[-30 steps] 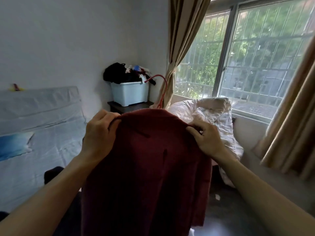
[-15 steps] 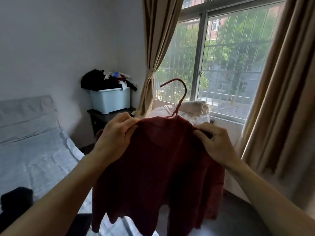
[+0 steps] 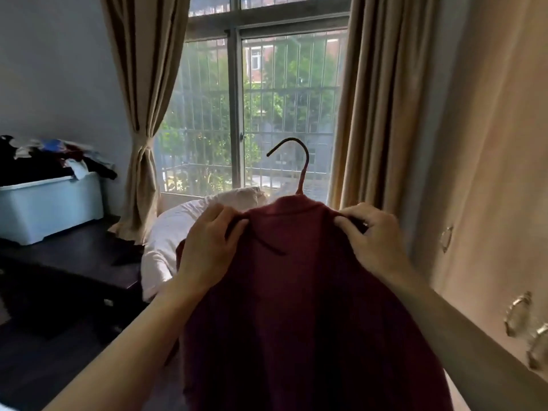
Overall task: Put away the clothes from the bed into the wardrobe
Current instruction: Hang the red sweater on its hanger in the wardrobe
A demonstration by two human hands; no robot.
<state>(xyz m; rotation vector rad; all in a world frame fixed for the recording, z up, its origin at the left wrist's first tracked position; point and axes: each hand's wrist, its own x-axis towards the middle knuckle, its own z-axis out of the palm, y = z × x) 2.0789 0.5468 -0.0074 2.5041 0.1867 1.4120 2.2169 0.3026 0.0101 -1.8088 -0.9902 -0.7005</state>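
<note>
L hand [image 3: 207, 250] & R hand [image 3: 373, 235] grip red garment [image 3: 296, 307] shoulders on hanger [image 3: 299, 167]; wardrobe [image 3: 489, 173] right; window [image 3: 267, 114] ahead.

The bare left forearm [image 3: 124, 360] runs from the lower left of the frame up toward the centre. The left hand [image 3: 212, 247], its back to the camera, curls its fingers over one shoulder of a dark red knitted garment [image 3: 296, 307]. The bare right forearm [image 3: 474, 336] runs in from the lower right. The right hand [image 3: 375, 235], knuckles bent, pinches the other shoulder right of centre.
</note>
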